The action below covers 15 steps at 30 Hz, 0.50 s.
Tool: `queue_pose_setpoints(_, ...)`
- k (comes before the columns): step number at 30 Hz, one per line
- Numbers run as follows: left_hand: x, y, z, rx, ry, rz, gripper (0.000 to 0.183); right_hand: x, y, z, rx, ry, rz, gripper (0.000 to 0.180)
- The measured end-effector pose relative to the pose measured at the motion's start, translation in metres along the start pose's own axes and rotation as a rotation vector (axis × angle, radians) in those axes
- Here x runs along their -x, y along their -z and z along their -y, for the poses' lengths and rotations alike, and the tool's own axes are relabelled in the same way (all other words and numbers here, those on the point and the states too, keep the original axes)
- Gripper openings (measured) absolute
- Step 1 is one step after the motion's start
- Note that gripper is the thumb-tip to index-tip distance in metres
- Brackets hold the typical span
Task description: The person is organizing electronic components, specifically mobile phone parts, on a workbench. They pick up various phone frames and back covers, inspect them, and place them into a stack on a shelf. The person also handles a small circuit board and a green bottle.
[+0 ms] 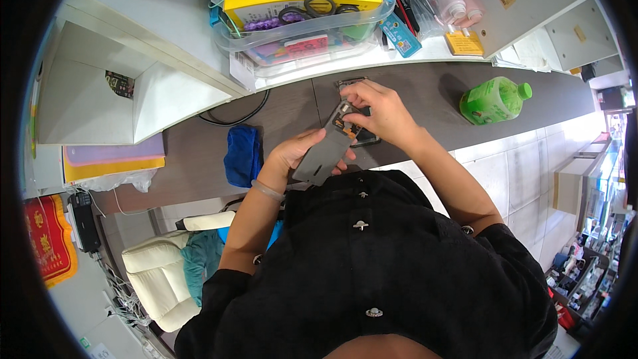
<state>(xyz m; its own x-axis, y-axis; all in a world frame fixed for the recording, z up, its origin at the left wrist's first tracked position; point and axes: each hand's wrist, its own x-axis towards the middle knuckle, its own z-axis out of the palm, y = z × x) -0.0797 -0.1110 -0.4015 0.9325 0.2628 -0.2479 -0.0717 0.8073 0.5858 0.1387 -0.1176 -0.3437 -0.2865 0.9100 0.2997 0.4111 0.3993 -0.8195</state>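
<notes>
My left hand holds an opened smartphone body from below, tilted over the dark desk. The phone's grey flat side faces up, and its upper end shows inner parts with orange and copper colouring. My right hand is at that upper end, thumb and fingers bent around its edge. Whether a small part is pinched between them cannot be told. Beneath and behind the right hand, a dark frame or tray-like item lies on the desk, mostly hidden.
A blue cloth and a black cable lie left. The green bottle stands or lies at right; which is unclear. Behind, a shelf holds a clear plastic bin with black-handled scissors. A cream chair is lower left.
</notes>
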Motion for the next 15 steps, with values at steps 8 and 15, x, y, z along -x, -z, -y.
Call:
queue_pose_setpoints(8, 0.018, 0.024, 0.015, 0.114, -0.070, -0.213, 0.069, 0.025, 0.007, -0.076, 0.150, -0.276, -0.255, 0.028)
queue_pose_setpoints(15, 0.024, 0.031, 0.017, 0.142, -0.069, -0.566, 0.055, 0.059, -0.029, -0.083, 0.410, -0.434, -0.132, 0.055)
